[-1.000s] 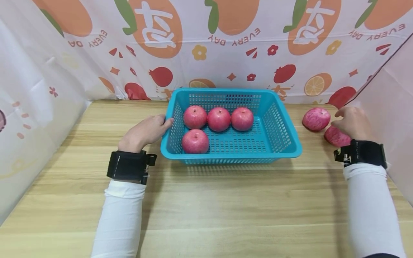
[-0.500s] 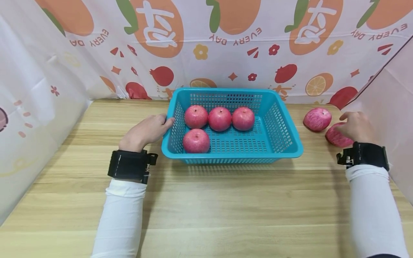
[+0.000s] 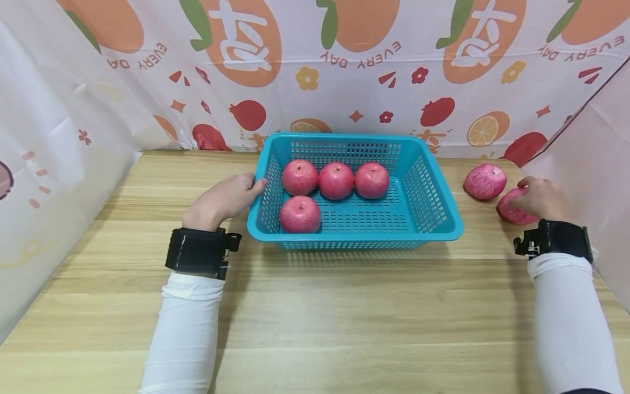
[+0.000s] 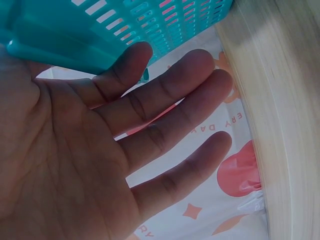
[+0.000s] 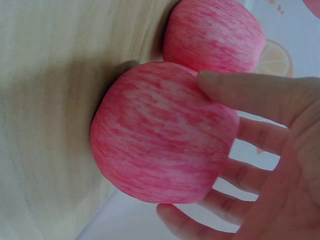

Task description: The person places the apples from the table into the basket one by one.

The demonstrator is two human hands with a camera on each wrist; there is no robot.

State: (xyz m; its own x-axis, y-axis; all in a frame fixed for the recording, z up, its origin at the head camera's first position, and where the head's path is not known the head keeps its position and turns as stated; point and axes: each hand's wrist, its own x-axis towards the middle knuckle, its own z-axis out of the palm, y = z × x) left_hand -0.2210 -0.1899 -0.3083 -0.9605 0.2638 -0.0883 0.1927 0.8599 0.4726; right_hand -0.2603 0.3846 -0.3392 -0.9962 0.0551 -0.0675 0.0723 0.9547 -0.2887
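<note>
My left hand (image 3: 221, 200) holds the left rim of a blue plastic basket (image 3: 428, 237). Its thumb lies over the rim, and in the left wrist view the other fingers (image 4: 170, 95) extend loosely below the basket wall. Several red-pink apples (image 3: 300, 214) sit inside the basket, toward its left and back. On the right, my right hand (image 3: 543, 200) grips an apple (image 5: 160, 135) that rests on the table. The thumb lies on one side of it and the fingers curl round behind. A second apple (image 3: 485, 181) lies just left of the gripped one.
The wooden table (image 3: 344, 317) meets a white fruit-print cloth (image 3: 344, 87) along its back edge. Similar cloth walls stand at the left and right, the right one close beside my right hand.
My right hand has shifted slightly right and lowered onto the apple, its fingers now round it. The left hand keeps its hold on the basket, and the apples stay in place.
</note>
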